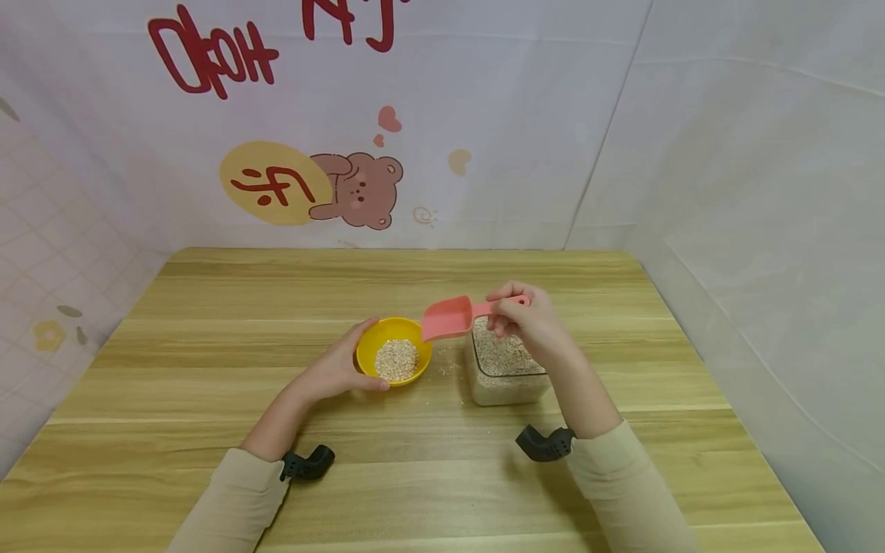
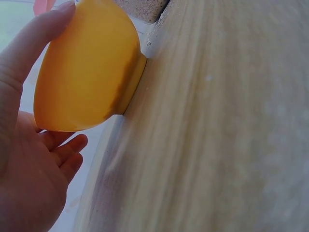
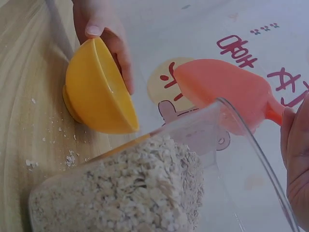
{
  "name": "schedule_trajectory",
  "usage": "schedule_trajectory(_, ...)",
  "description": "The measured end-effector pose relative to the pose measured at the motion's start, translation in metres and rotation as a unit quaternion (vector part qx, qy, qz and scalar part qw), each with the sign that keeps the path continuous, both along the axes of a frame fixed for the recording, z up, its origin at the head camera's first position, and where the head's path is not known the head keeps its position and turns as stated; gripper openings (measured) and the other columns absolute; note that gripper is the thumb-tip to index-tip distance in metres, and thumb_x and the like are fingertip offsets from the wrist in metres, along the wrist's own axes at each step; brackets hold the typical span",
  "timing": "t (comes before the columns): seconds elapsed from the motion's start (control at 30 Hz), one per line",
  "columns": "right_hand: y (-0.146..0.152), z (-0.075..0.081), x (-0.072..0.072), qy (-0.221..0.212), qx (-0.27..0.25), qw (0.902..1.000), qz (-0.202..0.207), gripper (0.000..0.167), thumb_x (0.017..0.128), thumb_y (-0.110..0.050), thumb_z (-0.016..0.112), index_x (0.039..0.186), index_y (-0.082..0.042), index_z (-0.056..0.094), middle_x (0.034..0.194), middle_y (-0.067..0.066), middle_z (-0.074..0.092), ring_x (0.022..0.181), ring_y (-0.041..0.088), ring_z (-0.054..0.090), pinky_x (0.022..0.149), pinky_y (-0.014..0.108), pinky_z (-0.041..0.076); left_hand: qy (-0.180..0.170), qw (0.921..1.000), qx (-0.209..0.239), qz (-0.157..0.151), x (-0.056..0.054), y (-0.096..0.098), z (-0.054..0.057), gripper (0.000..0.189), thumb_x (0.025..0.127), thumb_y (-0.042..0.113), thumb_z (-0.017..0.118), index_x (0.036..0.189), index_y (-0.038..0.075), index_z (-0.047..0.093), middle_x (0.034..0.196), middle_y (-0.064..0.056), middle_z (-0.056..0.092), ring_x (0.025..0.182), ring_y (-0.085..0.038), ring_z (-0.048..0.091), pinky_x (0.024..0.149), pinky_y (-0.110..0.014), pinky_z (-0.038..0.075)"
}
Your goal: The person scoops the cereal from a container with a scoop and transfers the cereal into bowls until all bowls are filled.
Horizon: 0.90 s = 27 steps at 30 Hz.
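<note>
My left hand (image 1: pixel 337 370) holds a yellow bowl (image 1: pixel 376 336) by its side, the thumb at the near rim and fingers at the far side. Rolled oats (image 1: pixel 397 360) lie in the bottom of the bowl, which stands on the table. A pink scoop (image 1: pixel 448 318) is pinched by its handle in my right hand (image 1: pixel 531 321). Its blade looks bare and its front edge overlaps the bowl's right rim in the head view. Below the right hand stands a clear square container (image 3: pixel 241 126), with many more oats (image 3: pixel 140 186) inside.
Loose oat flakes (image 3: pixel 70 158) are scattered on the wooden table (image 1: pixel 415 491) between bowl and container. A white printed cloth (image 1: pixel 498 115) hangs behind the table, and more pale cloth (image 1: pixel 760 230) stands along the right side. Dark wrist mounts (image 1: pixel 546 444) stick out near both sleeves.
</note>
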State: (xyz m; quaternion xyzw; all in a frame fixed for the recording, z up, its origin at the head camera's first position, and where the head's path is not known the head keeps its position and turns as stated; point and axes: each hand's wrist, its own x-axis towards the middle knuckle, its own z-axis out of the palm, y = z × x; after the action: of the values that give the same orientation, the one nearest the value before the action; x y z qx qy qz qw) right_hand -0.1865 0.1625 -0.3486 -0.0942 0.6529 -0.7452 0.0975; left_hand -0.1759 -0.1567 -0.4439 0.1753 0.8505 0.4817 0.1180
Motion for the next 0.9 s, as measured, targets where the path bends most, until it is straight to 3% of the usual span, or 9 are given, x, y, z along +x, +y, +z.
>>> schedule_trajectory(0.43, 0.021, 0.001, 0.007, 0.012, -0.044, 0.9989, -0.014, 0.021, 0.089, 0.01, 0.046, 0.086, -0.003, 0.062, 0.058, 0.007, 0.06, 0.043, 0.009, 0.052, 0.044, 0.02, 0.046, 0.007, 0.9999, -0.013, 0.0, 0.001, 0.0, 0.002, 0.118, 0.064, 0.037, 0.089, 0.153, 0.009, 0.016, 0.154, -0.017, 0.02, 0.138, -0.036, 0.023, 0.109, -0.057, 0.019)
schedule_trajectory(0.67, 0.032, 0.001, 0.009, 0.025, -0.063, 0.9976, -0.014, 0.025, 0.089, 0.011, 0.045, 0.084, -0.005, 0.063, 0.058, 0.006, 0.06, 0.043, 0.008, 0.053, 0.044, 0.018, 0.046, 0.03, 0.9996, -0.002, 0.001, 0.0, 0.002, 0.004, 0.119, 0.062, 0.037, 0.09, 0.151, 0.005, 0.019, 0.151, -0.015, 0.025, 0.134, -0.033, 0.031, 0.107, -0.055, 0.025)
schedule_trajectory(0.9, 0.045, 0.0, 0.01, 0.036, -0.068, 0.9969, -0.014, 0.026, 0.09, 0.011, 0.044, 0.084, -0.005, 0.063, 0.058, 0.006, 0.061, 0.043, 0.008, 0.053, 0.044, 0.019, 0.046, 0.038, 0.999, -0.01, 0.023, 0.0, 0.006, 0.012, 0.117, 0.063, 0.032, 0.089, 0.152, 0.008, 0.017, 0.155, -0.014, 0.015, 0.139, -0.034, 0.019, 0.108, -0.06, 0.019)
